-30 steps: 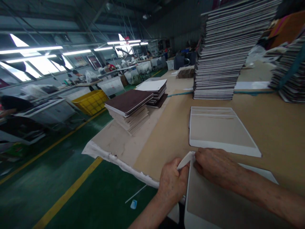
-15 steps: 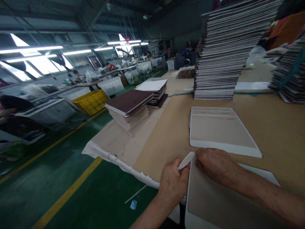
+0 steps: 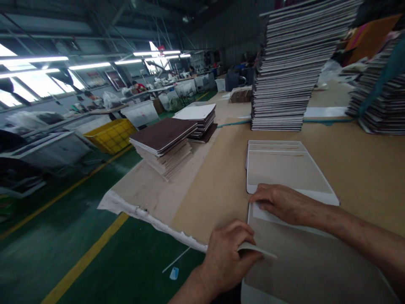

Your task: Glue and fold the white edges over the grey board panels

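Note:
A beige panel with white borders point(image 3: 303, 253) lies at the table's near edge, running out of view below. My right hand point(image 3: 278, 202) is at its far left corner, fingers bent and pressed together on the edge and the white border there. How firmly they grip is partly hidden. Over the panel's left side, my left hand point(image 3: 229, 253) pinches a thin, pale, flat strip point(image 3: 257, 248) between thumb and fingers. The strip points right, above the panel. Just beyond my right hand lies another beige panel with white borders point(image 3: 278, 164), flat on the brown table covering.
A tall leaning stack of panels point(image 3: 284, 76) stands behind, another stack point(image 3: 379, 93) at right. Two lower piles, one topped dark brown point(image 3: 164, 133), one white point(image 3: 196, 112), sit at left. The table's wrapped edge point(image 3: 152, 219) borders a green floor point(image 3: 95, 253).
My left hand has drawn the strip back from the panel's corner, down and toward me, and turned it to point right. My right hand has shifted slightly away from me, toward the far edge.

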Demonstrator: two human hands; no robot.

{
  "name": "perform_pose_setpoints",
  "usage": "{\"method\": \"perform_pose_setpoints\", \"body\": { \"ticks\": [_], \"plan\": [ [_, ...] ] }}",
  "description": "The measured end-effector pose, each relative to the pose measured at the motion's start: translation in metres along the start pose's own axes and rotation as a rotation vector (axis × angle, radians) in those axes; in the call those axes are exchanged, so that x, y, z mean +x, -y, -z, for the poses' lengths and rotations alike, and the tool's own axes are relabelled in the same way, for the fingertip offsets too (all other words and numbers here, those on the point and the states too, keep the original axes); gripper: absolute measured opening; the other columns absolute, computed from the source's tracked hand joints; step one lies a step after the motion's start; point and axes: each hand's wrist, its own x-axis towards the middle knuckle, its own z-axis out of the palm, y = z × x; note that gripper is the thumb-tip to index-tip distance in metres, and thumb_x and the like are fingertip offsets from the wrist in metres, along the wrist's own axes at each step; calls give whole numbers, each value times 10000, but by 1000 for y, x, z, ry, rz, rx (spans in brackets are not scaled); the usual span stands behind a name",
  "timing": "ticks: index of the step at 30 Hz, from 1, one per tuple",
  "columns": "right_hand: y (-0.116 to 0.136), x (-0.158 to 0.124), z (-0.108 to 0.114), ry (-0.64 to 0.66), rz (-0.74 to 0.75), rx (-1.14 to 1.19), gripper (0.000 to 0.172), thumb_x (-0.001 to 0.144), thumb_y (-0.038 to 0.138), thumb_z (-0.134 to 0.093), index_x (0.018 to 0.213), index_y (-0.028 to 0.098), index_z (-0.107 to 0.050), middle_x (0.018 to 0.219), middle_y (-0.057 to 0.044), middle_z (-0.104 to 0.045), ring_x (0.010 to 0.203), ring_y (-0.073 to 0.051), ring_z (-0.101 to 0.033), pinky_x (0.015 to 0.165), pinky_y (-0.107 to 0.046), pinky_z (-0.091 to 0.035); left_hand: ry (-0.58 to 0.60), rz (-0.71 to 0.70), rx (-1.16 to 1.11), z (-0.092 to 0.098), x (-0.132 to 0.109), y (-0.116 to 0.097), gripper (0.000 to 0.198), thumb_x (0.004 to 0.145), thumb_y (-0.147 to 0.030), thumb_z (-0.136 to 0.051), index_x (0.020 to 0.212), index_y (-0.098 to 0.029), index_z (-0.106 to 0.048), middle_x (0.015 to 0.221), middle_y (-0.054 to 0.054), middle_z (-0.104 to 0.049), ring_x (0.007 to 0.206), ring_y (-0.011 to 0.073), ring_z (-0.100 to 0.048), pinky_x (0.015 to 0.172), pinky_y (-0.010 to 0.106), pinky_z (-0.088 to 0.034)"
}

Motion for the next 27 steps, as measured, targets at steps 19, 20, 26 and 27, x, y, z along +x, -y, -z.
{"method": "perform_pose_setpoints", "body": {
  "ticks": [19, 20, 26, 27],
  "plan": [
    [0, 27, 20, 190, 92, -126, 213, 673, 81, -499, 803, 193, -625, 863, -12, -654, 742, -146, -548, 646, -254, -340, 40, 52, -7, -2, 1, 4, 183, 698, -188, -807, 797, -171, -655, 885, 16, -696, 819, 142, -647, 726, 237, -468],
    [0, 29, 20, 197, 97, -129, 208, 673, 84, -501, 796, 192, -629, 854, -11, -654, 730, -143, -542, 634, -251, -333, 38, 49, -8, -2, 1, 3, 182, 697, -185, -807, 796, -170, -655, 878, 16, -695, 812, 141, -646, 720, 236, -467],
    [-1, 32, 19, 251, 76, -156, 212, 670, 86, -517, 781, 185, -668, 831, -24, -676, 703, -144, -558, 603, -242, -340, 44, 56, -5, -2, 3, 1, 171, 706, -193, -800, 787, -174, -651, 863, 12, -690, 802, 138, -639, 710, 237, -459],
    [-1, 31, 19, 253, 67, -162, 214, 681, 86, -515, 792, 184, -670, 830, -29, -679, 702, -149, -564, 603, -244, -344, 45, 61, -8, -2, 3, 1, 173, 706, -200, -801, 788, -176, -651, 864, 11, -689, 803, 139, -638, 709, 238, -457]
  ]
}}
